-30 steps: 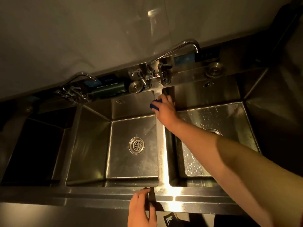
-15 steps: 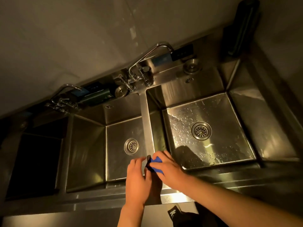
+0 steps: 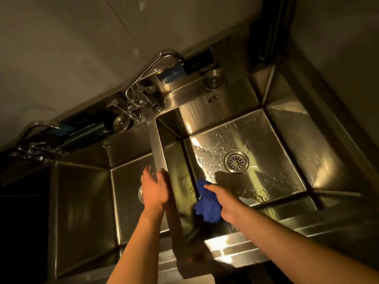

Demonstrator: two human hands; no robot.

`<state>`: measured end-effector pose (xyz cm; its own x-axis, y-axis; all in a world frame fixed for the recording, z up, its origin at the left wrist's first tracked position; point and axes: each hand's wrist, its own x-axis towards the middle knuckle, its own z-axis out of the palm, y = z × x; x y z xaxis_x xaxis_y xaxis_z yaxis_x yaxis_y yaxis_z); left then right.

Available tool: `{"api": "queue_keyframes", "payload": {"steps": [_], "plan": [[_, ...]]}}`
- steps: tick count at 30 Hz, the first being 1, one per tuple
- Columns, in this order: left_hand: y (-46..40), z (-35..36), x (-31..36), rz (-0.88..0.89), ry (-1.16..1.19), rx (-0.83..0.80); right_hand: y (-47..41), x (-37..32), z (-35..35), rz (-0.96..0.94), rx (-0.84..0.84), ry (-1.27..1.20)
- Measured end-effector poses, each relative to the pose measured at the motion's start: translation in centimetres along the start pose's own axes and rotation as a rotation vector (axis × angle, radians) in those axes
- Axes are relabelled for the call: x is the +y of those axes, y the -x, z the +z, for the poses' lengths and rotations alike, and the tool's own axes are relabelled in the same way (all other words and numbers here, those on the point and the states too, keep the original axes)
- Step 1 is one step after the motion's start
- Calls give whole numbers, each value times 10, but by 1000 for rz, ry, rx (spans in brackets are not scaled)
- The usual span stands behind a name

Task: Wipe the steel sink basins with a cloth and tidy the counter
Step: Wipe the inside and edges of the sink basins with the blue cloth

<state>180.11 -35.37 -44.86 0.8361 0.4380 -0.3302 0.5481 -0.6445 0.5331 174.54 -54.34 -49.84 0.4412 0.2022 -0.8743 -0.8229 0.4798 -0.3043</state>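
Note:
Two steel sink basins lie below me, split by a narrow steel divider [image 3: 159, 148]. The right basin [image 3: 287, 160] has water drops on its floor and a round drain [image 3: 236, 161]. The left basin [image 3: 86, 201] looks dry, and my arm hides most of its drain. My right hand [image 3: 223, 203] holds a crumpled blue cloth [image 3: 206, 206] inside the right basin, near its left wall. My left hand [image 3: 154, 187] rests with straight fingers on the divider, over the edge of the left basin.
A long-necked tap [image 3: 162, 62] stands on the back ledge behind the divider, a second tap [image 3: 39, 138] at the far left. A round steel plug [image 3: 214, 78], another plug [image 3: 121, 124] and dark boxes sit on the back ledge. The front rim [image 3: 235, 253] runs below my arms.
My right hand has carried the blue cloth from the front of the divider down into the right basin. My left hand has let go of it and moved up onto the divider.

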Motion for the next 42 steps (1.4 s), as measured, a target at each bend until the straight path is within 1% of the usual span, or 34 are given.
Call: {"api": "queue_keyframes", "payload": {"steps": [2,4,6,8,11,14,17,19,22,25,27,28,31,33,34,36,38,40,42], "plan": [[-20,13,4,-187,130,23,-12,-5,6,76,-2,-108],[-35,24,5,-364,225,77,-23,-5,18,65,2,-106],[-40,30,5,-443,203,165,-29,-3,38,9,-57,-54],[-38,33,7,-433,142,255,-36,6,64,-135,-142,6],[-33,34,11,-407,89,334,-49,23,93,-287,-52,45],[-34,36,16,-409,48,359,-76,7,108,-323,-82,90],[-35,38,17,-404,1,375,-114,-34,122,-362,-91,68],[-36,40,16,-405,0,376,-143,-61,134,-379,-67,66],[-38,41,12,-408,14,390,-183,-81,141,-321,-24,85],[-40,42,7,-400,8,382,-202,-72,129,-254,50,199],[-40,41,5,-411,7,356,-200,-51,116,-209,90,268],[-39,41,5,-418,9,341,-194,-36,108,-172,124,262],[-37,39,8,-434,16,325,-159,21,85,-68,266,118],[-36,38,11,-444,19,317,-127,50,76,31,332,175],[-35,38,12,-447,20,314,-114,58,72,90,340,222],[-34,36,15,-454,27,306,-97,56,69,136,311,259],[-33,36,17,-454,29,307,-86,37,75,174,212,272],[-32,35,19,-458,24,310,-78,15,92,141,199,324],[-32,36,20,-462,22,309,-70,-14,115,83,184,254]]}}
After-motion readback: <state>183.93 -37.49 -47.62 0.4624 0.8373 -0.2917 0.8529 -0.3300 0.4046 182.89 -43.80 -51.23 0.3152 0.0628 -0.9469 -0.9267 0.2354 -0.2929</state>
